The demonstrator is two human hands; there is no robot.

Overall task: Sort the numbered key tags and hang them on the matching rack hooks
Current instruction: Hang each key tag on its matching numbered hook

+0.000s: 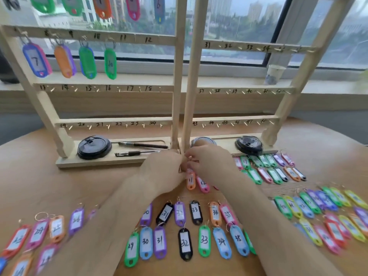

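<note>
While the left hand (163,172) and right hand (207,162) meet fingertip to fingertip mid-surface, both curled and pinching the top of the orange 11 tag (190,181), other tags (185,244) lie in rows toward the wooden surface's (59,186) near edge. Two racks (111,124) stand along the far edge, with a city-view window (239,26) behind.

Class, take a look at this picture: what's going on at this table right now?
A person is sorting numbered key tags onto a wooden rack. The left hand and right hand meet at the rack's foot and appear to pinch the ring of the orange tag 11, with the pink tag 12 lying beside it. The blue tag 7 through the green tag 10 already hang up; hook 11 and hook 12 are bare. Many more tags lie in rows on the table.
</note>
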